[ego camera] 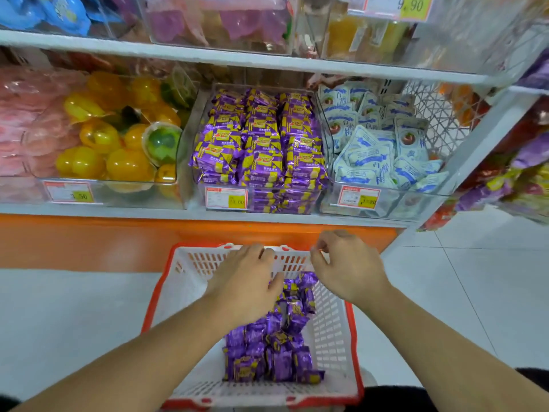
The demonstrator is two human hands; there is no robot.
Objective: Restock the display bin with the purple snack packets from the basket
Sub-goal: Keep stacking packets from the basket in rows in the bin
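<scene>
A white basket with a red rim stands on the floor below me, and several purple snack packets lie along its right side. My left hand hovers palm down over the basket's far end with its fingers stretched out and nothing in it. My right hand is above the basket's far right corner, fingers loosely curled, and I see nothing in it. On the shelf ahead, the clear display bin is filled to its top with rows of the same purple packets.
A bin of yellow and green jelly cups sits left of the display bin, and a bin of white-blue packets sits right of it. An orange base panel runs under the shelf. Another shelf hangs above.
</scene>
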